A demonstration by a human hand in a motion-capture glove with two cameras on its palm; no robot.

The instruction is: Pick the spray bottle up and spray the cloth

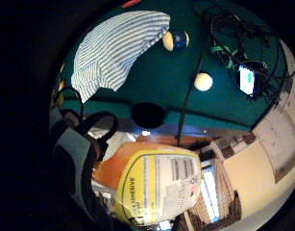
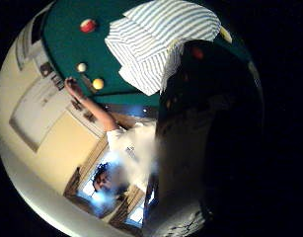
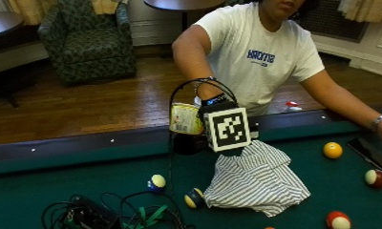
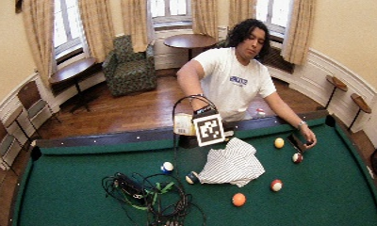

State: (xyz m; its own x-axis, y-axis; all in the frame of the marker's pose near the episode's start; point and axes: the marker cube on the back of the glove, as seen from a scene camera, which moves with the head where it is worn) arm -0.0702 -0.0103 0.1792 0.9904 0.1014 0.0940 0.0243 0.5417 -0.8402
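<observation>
While the spray bottle (image 3: 186,119) with its yellow label is sitting up above the near rail of the pool table (image 3: 64,179), the gloved right hand (image 3: 211,106) is wrapping it from the side; the grip itself is mostly hidden behind the marker, but the little-finger palm view is showing the bottle (image 1: 159,190) filling the space right against the palm, so the fingers are reading as curled round it. Bottle is hanging clear of the felt, just beside and above the striped cloth (image 3: 258,180), not touching it. Cloth is lying crumpled on the green felt below the hand. A blue-and-white striped ball (image 3: 194,198) is touching the cloth's edge, another blue one (image 3: 156,182) sitting near it. A yellow ball (image 3: 333,150) and red-striped balls (image 3: 375,178) are lying well apart toward the person's bare left hand (image 4: 307,140), which is resting on the felt by a phone (image 3: 371,151). A cable bundle (image 3: 108,214) is lying on the felt beyond the blue balls.
</observation>
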